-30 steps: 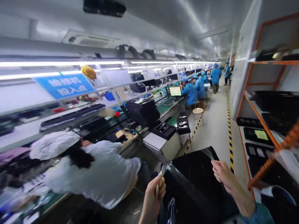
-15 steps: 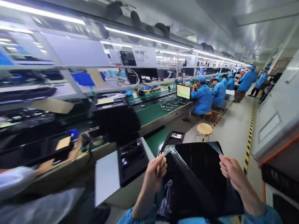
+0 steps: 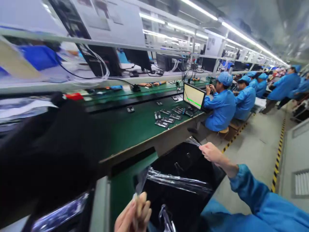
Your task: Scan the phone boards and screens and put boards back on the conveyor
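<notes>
A black bag (image 3: pixel 178 161) lies open-side unseen in front of me, with clear, shiny plastic film (image 3: pixel 178 181) stretched in folds across it. My left hand (image 3: pixel 134 211), at the bottom centre, is closed in a pinch on the film near the black item's left corner. At its far right corner my right hand (image 3: pixel 212 153) is closed too, gripping another gathered end of the film. More crumpled film (image 3: pixel 166 220) hangs near the bottom, to the right of my left hand.
Several small dark devices lie on the green workbench (image 3: pixel 120 129) beside a monitor (image 3: pixel 193 96). People in blue sit along it at the right. A large blurred black object (image 3: pixel 55 154) fills the left. Yellow-black tape (image 3: pixel 277 164) marks the floor.
The view has swung right and closer to the bench. My left hand appears lower and further left, my right hand slightly higher and further left. The black item now looks tilted; both hands still grip film.
</notes>
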`<action>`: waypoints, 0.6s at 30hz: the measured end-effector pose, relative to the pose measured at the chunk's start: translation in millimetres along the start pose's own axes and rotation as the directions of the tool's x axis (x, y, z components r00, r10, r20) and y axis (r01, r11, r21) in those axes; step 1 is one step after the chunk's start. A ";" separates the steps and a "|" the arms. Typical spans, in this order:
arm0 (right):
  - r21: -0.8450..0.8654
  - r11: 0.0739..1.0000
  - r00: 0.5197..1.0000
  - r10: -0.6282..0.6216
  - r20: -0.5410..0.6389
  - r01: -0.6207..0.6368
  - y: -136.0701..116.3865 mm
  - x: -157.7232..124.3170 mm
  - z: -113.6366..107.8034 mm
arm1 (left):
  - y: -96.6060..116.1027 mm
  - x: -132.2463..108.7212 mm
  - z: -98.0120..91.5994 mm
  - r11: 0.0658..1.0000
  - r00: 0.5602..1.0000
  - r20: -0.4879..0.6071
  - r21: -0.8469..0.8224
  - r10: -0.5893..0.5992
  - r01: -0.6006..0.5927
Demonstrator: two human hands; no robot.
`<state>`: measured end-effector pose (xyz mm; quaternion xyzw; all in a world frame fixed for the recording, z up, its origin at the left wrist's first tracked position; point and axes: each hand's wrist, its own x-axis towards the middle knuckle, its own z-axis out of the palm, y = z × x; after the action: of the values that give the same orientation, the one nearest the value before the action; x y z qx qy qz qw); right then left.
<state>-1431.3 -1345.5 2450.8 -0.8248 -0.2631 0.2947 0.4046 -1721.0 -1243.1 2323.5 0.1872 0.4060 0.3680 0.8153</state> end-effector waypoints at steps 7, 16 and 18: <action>-0.163 0.975 0.920 -0.076 0.385 0.149 -120.4 261.6 60.8 | 79.2 130.8 107.5 0.926 0.975 -0.054 -0.308 0.214 -0.220; -0.259 0.856 0.643 -0.107 0.758 0.448 -259.9 555.0 251.4 | 145.9 352.9 165.9 0.773 0.763 -0.531 -0.281 0.369 -0.569; -0.257 0.848 0.594 -0.082 0.800 0.463 -283.4 605.3 294.7 | 159.1 412.3 170.9 0.760 0.681 -0.630 -0.213 0.374 -0.614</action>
<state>-1276.3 -636.1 2371.5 -0.6381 -0.5944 0.4794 0.0988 -1491.0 -829.3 2306.0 0.0034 0.4689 0.6926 0.5481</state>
